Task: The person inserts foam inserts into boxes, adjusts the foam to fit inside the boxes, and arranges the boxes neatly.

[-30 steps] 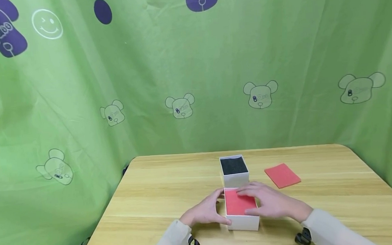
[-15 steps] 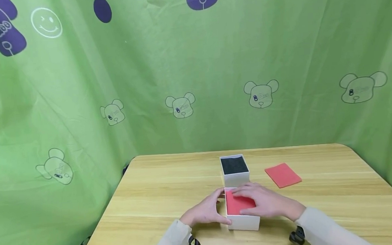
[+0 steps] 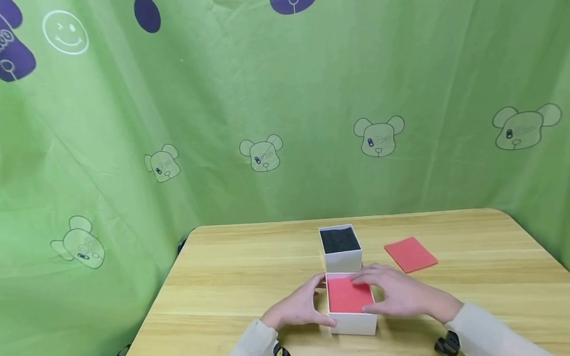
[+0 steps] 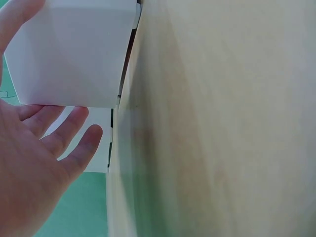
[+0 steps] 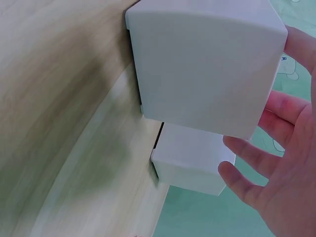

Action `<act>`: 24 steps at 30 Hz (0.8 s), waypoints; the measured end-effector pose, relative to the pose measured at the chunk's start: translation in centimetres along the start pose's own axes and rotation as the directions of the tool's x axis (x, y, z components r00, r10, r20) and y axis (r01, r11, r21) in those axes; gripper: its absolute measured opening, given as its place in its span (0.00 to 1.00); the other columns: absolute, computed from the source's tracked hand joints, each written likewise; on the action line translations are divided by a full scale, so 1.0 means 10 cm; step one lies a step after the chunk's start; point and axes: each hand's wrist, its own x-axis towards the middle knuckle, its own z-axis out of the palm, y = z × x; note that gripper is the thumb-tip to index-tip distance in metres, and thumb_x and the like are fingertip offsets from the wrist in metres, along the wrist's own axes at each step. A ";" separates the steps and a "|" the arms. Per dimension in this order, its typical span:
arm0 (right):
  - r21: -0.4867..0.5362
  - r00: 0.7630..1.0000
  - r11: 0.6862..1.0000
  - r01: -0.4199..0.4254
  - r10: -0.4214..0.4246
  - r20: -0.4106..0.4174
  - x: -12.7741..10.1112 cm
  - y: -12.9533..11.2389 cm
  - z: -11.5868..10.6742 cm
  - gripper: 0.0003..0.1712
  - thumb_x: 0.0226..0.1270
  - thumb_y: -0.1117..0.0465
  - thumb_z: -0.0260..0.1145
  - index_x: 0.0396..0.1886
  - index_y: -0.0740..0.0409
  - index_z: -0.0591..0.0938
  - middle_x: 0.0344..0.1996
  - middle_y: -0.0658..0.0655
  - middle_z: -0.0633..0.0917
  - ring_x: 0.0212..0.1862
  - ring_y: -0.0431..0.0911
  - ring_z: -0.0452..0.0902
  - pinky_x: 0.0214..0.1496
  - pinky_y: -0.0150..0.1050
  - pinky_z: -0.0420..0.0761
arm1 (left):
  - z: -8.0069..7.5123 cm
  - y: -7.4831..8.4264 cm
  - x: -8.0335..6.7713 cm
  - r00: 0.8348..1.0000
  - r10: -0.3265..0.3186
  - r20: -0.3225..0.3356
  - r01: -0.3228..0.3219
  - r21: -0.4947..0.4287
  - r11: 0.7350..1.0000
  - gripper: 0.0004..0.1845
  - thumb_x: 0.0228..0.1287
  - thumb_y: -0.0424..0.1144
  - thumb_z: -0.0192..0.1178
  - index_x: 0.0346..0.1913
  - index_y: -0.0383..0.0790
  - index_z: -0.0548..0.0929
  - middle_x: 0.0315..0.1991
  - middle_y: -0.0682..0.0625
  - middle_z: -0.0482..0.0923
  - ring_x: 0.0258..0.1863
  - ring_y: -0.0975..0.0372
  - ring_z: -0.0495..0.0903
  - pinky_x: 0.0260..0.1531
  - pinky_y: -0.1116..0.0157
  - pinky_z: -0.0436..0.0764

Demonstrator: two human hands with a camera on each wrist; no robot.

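A white open-topped box (image 3: 353,323) stands on the table, with a red square pad (image 3: 346,296) lying inside it just below the rim. My left hand (image 3: 299,304) holds the box's left side, thumb at the front corner and fingers toward the back corner. In the left wrist view, the left fingertips (image 4: 79,112) reach the box's far edge. Over the right rim lies my right hand (image 3: 397,293), its fingers loosely bent above the pad's back part and its thumb by the front right corner. Two right fingers (image 5: 247,148) extend past the box's far edge in the right wrist view.
Directly behind stands a second white box (image 3: 342,261) with a black pad (image 3: 340,239) inside. A loose red square sheet (image 3: 410,254) lies to the right on the wooden table (image 3: 241,266). A green patterned curtain (image 3: 309,80) hangs around the table's back and sides.
My right hand moved slightly left across the red pad, then back to the right. The pad's back edge now sits lower, showing the inner wall. My left hand stayed in place.
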 end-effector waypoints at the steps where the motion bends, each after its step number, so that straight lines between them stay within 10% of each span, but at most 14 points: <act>1: 0.001 1.000 1.000 -0.004 0.004 0.004 0.00 0.00 0.00 0.34 0.57 0.37 0.65 0.57 0.54 0.79 0.56 0.53 0.78 0.62 0.60 0.65 0.62 0.60 0.64 | 0.00 0.00 0.00 1.000 0.002 -0.001 -0.002 -0.001 1.000 0.51 0.44 0.47 0.75 0.70 0.48 0.56 0.64 0.57 0.64 0.62 0.66 0.64 0.62 0.66 0.66; 24: 0.005 1.000 1.000 -0.005 0.005 0.001 0.07 0.01 0.02 0.33 0.53 0.41 0.70 0.55 0.55 0.80 0.53 0.52 0.79 0.58 0.54 0.70 0.59 0.55 0.70 | 0.01 -0.02 0.01 1.000 0.007 -0.003 -0.007 -0.006 1.000 0.52 0.44 0.47 0.75 0.70 0.48 0.55 0.63 0.57 0.65 0.62 0.66 0.64 0.62 0.65 0.66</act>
